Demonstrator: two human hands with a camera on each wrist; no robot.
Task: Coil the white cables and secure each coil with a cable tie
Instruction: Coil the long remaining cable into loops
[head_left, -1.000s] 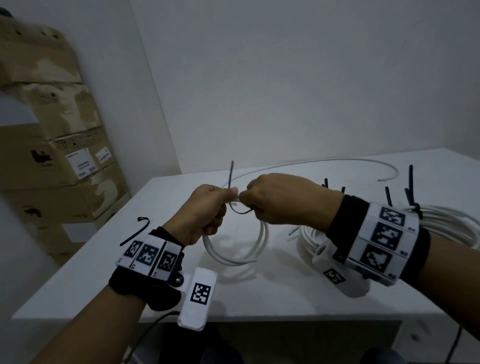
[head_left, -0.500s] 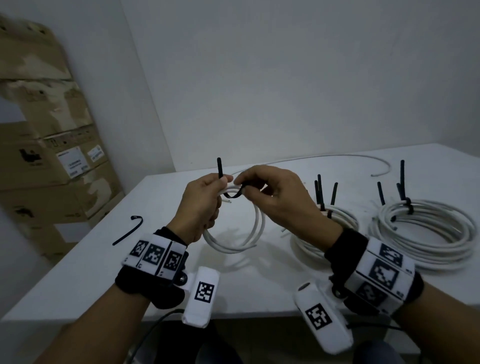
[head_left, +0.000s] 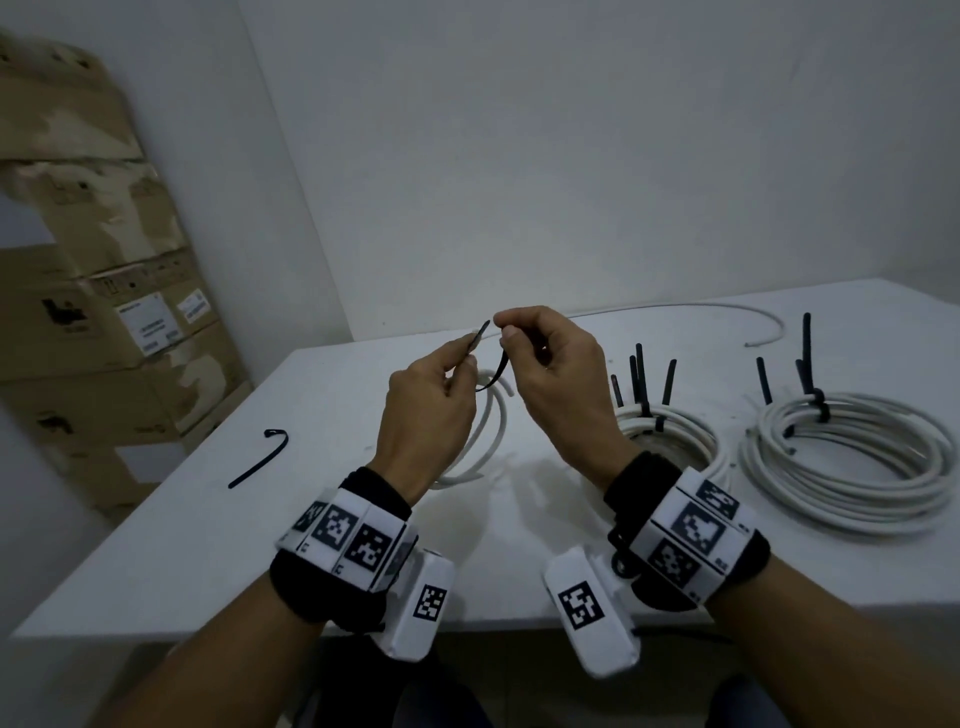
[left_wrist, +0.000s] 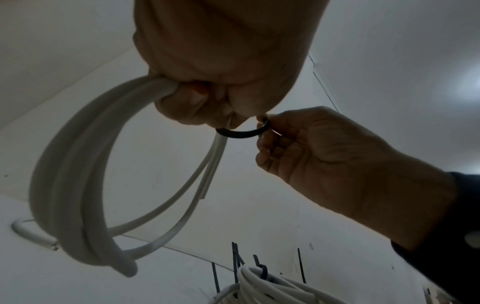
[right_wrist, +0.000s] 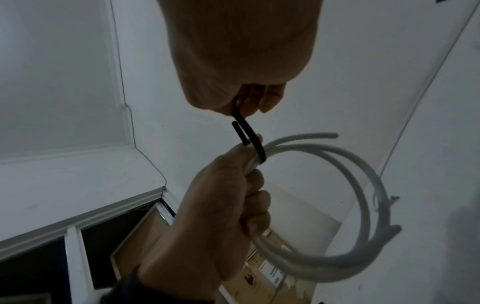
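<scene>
White cable coil (head_left: 488, 415), clenched in left hand (head_left: 426, 410) above worktop (head_left: 208, 519) so right hand (head_left: 550, 374) could pinch black cable tie (head_left: 493, 371) looped around it for fastening.

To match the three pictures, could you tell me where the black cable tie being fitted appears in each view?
Head: cable tie centre, between both hands.
Left wrist: centre, curving under the fingers.
Right wrist: upper centre.
Shared landmark: the small white coil.

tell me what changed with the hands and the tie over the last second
The right hand let go of the small coil and now pinches the black tie, drawing it up. The left hand still grips the coil. The tied coils and spare tie stayed put.
</scene>
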